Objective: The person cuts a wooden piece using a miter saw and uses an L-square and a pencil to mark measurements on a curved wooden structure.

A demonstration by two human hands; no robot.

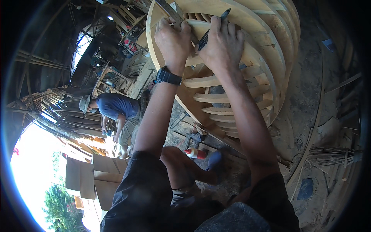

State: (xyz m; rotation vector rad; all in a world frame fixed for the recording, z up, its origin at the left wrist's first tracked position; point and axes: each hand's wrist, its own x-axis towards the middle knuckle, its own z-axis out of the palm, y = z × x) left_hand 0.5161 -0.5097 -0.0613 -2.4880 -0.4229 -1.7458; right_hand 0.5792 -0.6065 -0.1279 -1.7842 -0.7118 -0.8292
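Here the work looks to be marking or fitting a slat on the big round wooden frame (247, 77), which stands right in front of the person, up at arm's reach. The left hand (174, 40) is closed around a flat metal tool (172, 13) pressed to the frame's rim. The right hand (223, 42) pinches a dark pencil (212, 27) against a curved slat (216, 29). The next move probably calls for a steady, braced stroke. Flat brown cardboard boxes (96, 178) lie lower left; a white glue bottle with a red cap (195, 153) rests on the floor
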